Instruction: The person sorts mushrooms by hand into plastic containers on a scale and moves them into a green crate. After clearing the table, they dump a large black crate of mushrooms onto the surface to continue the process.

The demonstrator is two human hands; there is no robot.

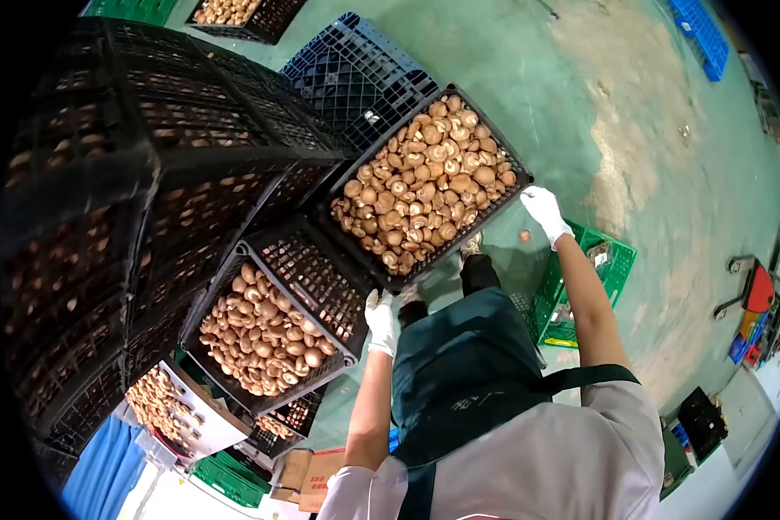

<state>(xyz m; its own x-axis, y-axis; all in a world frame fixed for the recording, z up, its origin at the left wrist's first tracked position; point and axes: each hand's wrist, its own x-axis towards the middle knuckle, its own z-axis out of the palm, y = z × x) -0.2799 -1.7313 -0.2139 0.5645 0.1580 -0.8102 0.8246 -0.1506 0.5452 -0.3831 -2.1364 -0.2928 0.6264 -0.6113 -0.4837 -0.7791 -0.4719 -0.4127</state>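
Observation:
A black crate full of brown mushrooms stands in front of me, beside the tall stack. My right hand, in a white glove, is at its right corner with the fingers closed on the rim. White-gloved too, my left hand is near the crate's lower corner, its fingers partly bent; whether they grip the rim is hard to tell. Just left of that hand is another black crate, tilted, with more mushrooms in it.
Tall stacked black crates fill the left. A blue pallet lies behind the mushroom crate. Right of my legs is a green crate. A tray of mushrooms and cardboard boxes are at lower left. A red wheeled item stands far right.

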